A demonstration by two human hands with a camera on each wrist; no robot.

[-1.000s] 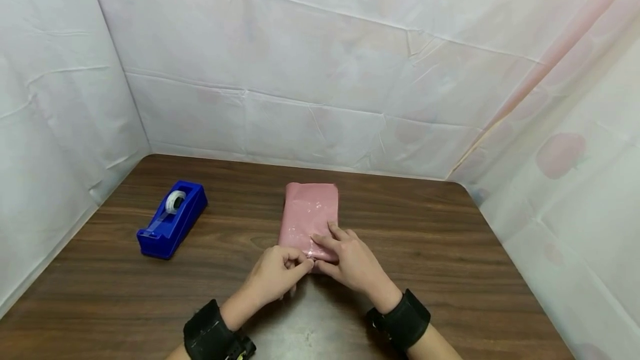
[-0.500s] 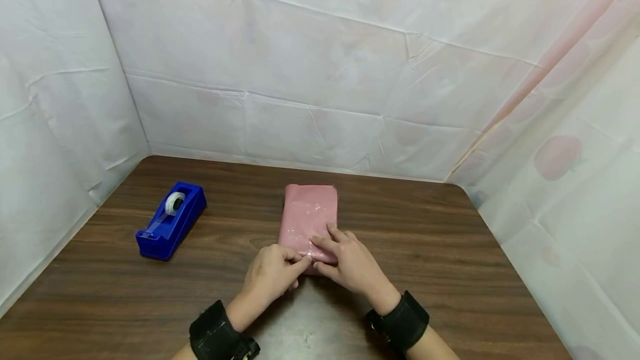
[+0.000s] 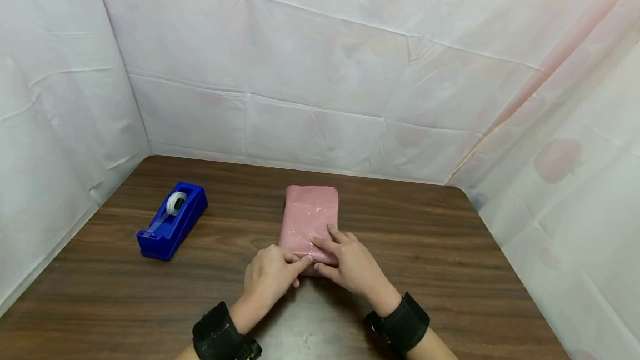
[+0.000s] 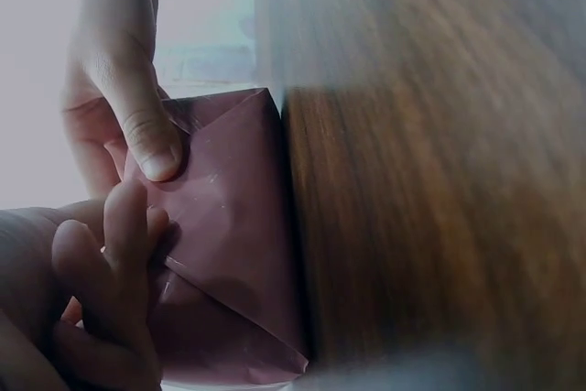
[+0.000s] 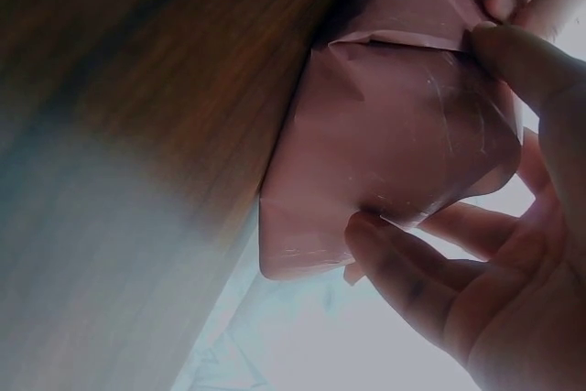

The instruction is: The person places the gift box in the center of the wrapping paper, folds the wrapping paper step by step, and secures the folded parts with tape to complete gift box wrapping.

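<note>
pale, creased cloth, faintly printed in pink, hangs as a backdrop [image 3: 320,54] beyond the fingers and down both sides; dark wood-grain table [image 3: 425,238] beneath them. glossy pink package [image 3: 312,213] lies flat on the wood, its near end at the fingertips, the rest reaching away past them. right hand [image 3: 355,268] grips it: thumb on the near end, other fingers apart, over the top and right side. left hand [image 3: 270,274]: thumb on the near edge just beside the right thumb, fingers bent; cannot tell whether anything is pinched between. slanting folds on the end face, under the thumbs. black band on each wrist behind the fingers. well left of both hands, blue tape dispenser [image 3: 172,224] with white-rimmed roll [image 3: 175,203] seated in it.
</note>
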